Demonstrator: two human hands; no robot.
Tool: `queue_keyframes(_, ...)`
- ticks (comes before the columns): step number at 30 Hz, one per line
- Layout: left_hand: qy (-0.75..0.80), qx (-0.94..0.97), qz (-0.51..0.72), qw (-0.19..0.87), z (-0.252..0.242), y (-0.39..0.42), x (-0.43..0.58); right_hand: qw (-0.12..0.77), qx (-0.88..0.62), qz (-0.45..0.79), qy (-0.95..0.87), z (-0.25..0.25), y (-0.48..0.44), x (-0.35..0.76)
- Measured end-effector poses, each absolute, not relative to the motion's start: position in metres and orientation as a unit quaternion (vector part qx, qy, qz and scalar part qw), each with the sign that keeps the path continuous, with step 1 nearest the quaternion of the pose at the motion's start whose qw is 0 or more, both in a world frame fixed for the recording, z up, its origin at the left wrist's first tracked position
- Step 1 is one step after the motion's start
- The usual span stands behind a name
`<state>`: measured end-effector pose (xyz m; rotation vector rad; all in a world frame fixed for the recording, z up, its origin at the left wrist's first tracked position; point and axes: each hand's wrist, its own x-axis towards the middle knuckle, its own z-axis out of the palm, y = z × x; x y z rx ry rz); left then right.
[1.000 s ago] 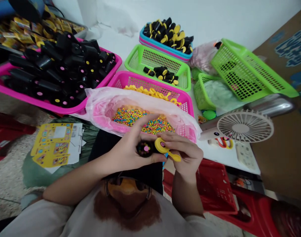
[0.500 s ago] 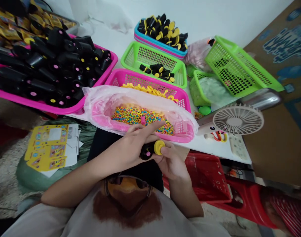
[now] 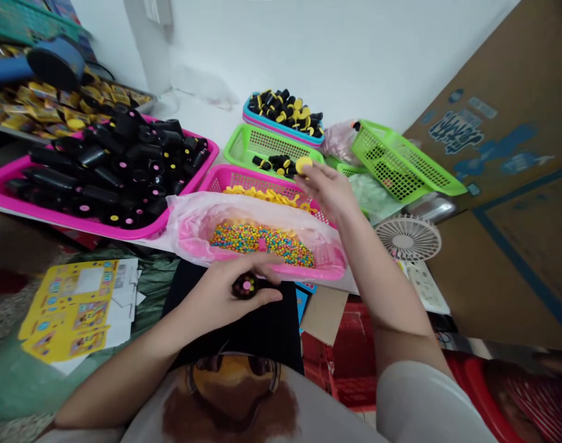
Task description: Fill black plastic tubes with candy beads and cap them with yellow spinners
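My left hand [image 3: 216, 292] is curled around a small black container [image 3: 245, 287] just in front of the candy basket. Its visible end shows a pink dot with coloured candy-like balls around it. My right hand [image 3: 329, 187] reaches out over the green basket [image 3: 237, 138], with a round yellow cap [image 3: 304, 165] at its fingertips. Whether a black part is attached beneath that cap is hidden. Below the left hand's reach, many small coloured balls [image 3: 262, 240] fill a pink basket lined with clear plastic [image 3: 189, 227]. A pink scoop-like piece [image 3: 262, 244] stands among the balls.
A pink basket of black bottles [image 3: 101, 166] stands left. Behind are yellow pieces [image 3: 262, 194] and a blue basket [image 3: 248, 114] of black-and-yellow caps. A tilted green basket [image 3: 405, 160], a handheld fan [image 3: 405, 240] and a cardboard box [image 3: 497, 246] occupy the right.
My right hand has moved away from my left, up and forward over the green basket, with a yellow cap. The left hand has shifted slightly left, still holding the black container. The camera view has tilted up.
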<state>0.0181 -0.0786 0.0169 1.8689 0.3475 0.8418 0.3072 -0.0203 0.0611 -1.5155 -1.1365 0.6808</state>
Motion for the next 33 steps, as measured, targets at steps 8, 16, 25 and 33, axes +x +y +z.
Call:
queue_keyframes(8, 0.235, 0.757, 0.318, 0.521, 0.017, -0.079, 0.016, 0.175, -0.736, 0.092, -0.647, 0.042, 0.036, 0.338)
queue_keyframes(16, 0.219, 0.727, 0.298, 0.579, 0.013, -0.082, 0.024, 0.062, -0.706, 0.051, -0.703, 0.018, 0.026, 0.333)
queue_keyframes(25, 0.126, 0.701, 0.369, 0.597, 0.007, -0.078, 0.027, 0.247, -0.655, -0.113, -0.705, 0.057, -0.037, 0.291)
queue_keyframes(33, 0.101, 0.67, 0.416, 0.606, 0.005, -0.079, 0.035, 0.432, -0.4, -0.024, -0.808, 0.047, -0.142, 0.218)
